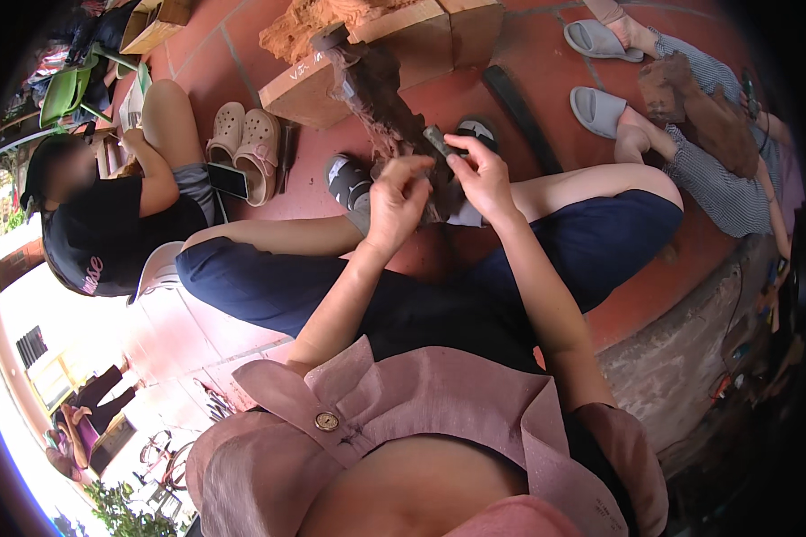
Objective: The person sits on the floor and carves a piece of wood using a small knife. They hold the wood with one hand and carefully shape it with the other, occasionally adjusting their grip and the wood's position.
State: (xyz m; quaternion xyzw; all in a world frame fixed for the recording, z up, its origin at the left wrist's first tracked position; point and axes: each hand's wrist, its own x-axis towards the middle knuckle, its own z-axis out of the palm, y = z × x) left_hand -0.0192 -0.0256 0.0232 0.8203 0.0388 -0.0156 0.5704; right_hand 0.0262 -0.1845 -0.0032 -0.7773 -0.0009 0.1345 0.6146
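Between my bent legs stands a dark brown wooden carving [378, 94], rough and irregular, leaning up and to the left. My right hand [485, 181] pinches a small grey-green rolled piece [436, 140] between thumb and fingers, close beside the carving's lower part. On the other side, my left hand [396, 204] is in front of the carving with its fingers curled in. Whatever those fingers may hold is hidden. The carving's lower end is partly behind my hands.
A pale wooden block [309, 94] lies beyond the carving, with an orange-brown carved piece [309, 27] on it. A dark curved bar [521, 121] rests on the red tiles. Beige clogs [246, 148] stand left, near a seated person [107, 206]. Another person's grey slippers [597, 112] are right.
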